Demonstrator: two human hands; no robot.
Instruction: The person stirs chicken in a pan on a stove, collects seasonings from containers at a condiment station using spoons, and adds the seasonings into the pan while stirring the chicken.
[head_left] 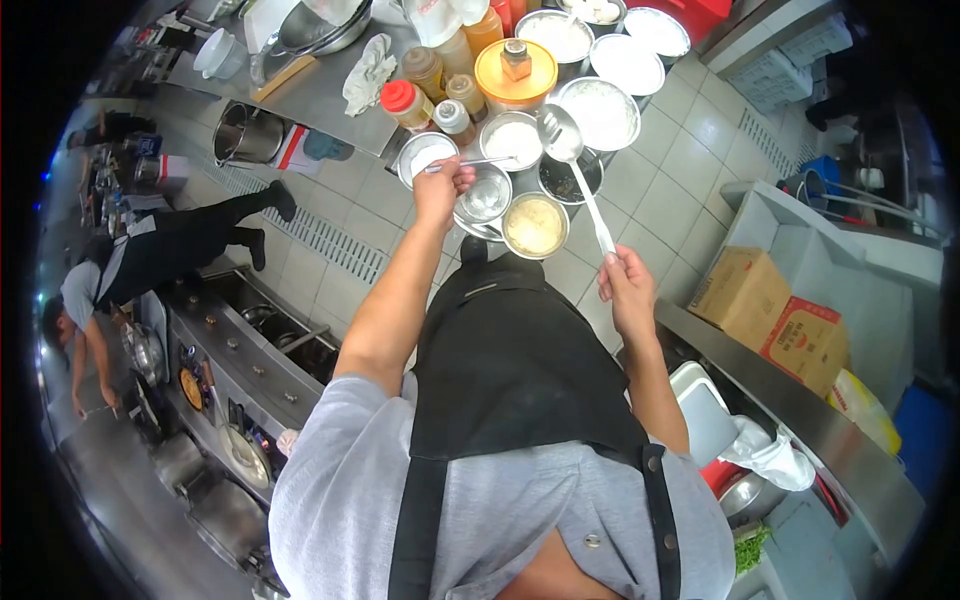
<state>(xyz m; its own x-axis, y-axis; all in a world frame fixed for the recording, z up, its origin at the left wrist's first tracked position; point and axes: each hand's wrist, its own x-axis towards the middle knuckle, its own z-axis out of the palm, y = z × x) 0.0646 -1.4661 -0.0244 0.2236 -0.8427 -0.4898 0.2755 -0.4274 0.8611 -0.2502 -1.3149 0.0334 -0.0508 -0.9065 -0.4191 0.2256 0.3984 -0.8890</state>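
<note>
My left hand (443, 188) is closed round the handle of a small spoon (480, 162), whose tip lies over a container of white powder (511, 141). In my right hand (628, 276) is the white handle of a large ladle (562, 137); its metal bowl sits above the containers, beside a wide one of white powder (598, 113). A container of yellowish grains (535, 226) stands nearest my body, next to a metal bowl (484, 194) under my left hand. Behind the ladle is a container with dark contents (571, 178).
Bottles (407, 103) and an orange-lidded container (515, 72) stand behind. A crumpled cloth (370, 76) lies on the steel counter. Cardboard boxes (770, 320) are at the right. Another person (160, 250) bends over the stoves at the left, and a large pot (247, 134) stands under the counter.
</note>
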